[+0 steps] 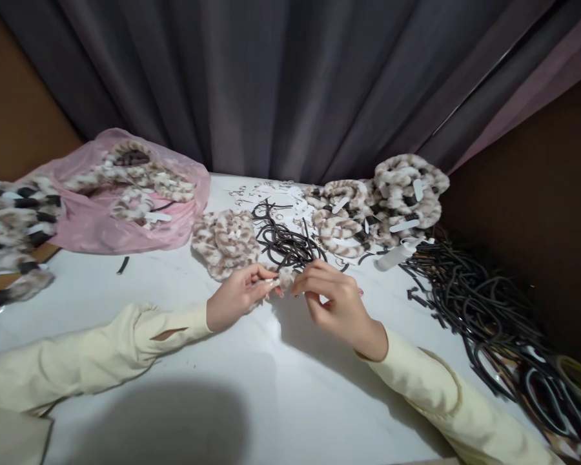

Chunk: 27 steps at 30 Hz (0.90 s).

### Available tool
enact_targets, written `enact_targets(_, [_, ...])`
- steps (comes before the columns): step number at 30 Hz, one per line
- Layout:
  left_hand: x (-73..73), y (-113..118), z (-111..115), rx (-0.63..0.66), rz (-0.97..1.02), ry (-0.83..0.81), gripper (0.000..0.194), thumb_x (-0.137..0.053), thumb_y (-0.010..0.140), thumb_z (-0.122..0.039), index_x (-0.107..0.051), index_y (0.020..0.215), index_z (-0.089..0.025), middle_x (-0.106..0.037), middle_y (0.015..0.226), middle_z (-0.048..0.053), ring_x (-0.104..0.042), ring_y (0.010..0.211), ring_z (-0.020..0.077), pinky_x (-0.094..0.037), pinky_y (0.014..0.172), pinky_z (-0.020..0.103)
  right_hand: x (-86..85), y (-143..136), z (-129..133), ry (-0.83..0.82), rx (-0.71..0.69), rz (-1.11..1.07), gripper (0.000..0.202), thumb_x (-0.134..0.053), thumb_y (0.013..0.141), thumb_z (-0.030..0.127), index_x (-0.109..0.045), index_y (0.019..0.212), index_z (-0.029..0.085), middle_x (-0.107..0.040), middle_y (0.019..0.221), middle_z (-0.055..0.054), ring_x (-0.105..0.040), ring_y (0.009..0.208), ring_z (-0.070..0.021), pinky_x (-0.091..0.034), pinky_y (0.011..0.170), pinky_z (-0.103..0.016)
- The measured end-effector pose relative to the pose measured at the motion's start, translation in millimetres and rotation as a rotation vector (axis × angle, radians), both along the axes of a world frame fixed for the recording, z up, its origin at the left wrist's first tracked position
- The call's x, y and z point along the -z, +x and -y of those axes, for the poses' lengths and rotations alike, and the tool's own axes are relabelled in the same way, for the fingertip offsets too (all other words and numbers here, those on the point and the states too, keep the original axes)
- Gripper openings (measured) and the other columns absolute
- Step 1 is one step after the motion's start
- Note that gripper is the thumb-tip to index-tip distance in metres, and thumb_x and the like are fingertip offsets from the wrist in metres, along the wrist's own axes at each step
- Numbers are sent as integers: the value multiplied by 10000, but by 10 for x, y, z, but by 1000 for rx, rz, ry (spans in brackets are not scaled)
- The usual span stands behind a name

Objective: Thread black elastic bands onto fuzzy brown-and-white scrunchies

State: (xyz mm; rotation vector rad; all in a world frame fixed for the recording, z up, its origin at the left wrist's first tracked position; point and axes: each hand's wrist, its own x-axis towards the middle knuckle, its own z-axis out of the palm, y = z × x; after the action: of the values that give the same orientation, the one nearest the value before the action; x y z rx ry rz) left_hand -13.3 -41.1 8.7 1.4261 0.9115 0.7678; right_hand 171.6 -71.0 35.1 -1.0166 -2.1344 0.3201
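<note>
White table [290,400]; fur scrap [286,279] between left hand [239,292] and right hand [337,302].

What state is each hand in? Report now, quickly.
Left hand: closed, holding a small furry piece.
Right hand: curled beside that piece; whether it grips anything cannot be told.

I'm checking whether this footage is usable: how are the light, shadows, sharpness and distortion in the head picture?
Head view: dim, uneven light; a broad shadow on the white table near the wearer, another below the right hand; the far-right black cords sinking into gloom; curtain folds fanning outward, suggesting wide-angle distortion; furry piece at the left hand too small and soft to read.
</note>
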Motion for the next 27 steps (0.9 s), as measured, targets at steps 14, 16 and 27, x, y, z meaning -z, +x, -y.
enact_targets(14, [-279,5,-174,-105,481,-706,114,-493,775,-93,-602,745,-98,-607,722,55,-532,561,74,-492,612,186,58,-144,79,-343,209,52,336,-420,871,236,-553,1166,146,-620,700,-38,-505,590,-141,-364,550,-234])
enact_targets(16, [-288,5,-172,-94,482,-729,126,-473,793,-117,-587,741,-104,-601,712,56,-532,555,86,-496,595,207,61,-165,67,-442,166,-17,326,-407,887,271,-538,1163,155,-618,707,-23,-490,559,-121,-362,534,-221])
enact_targets(27, [-291,-33,-13,138,-13,43,131,-502,813,-238,-563,849,-129,-632,764,41,-563,664,127,-441,590,239,64,-199,-22,-951,22,-293,364,-457,845,346,-480,540,149,-396,438,51,-320,372,-52,-248,387,-199])
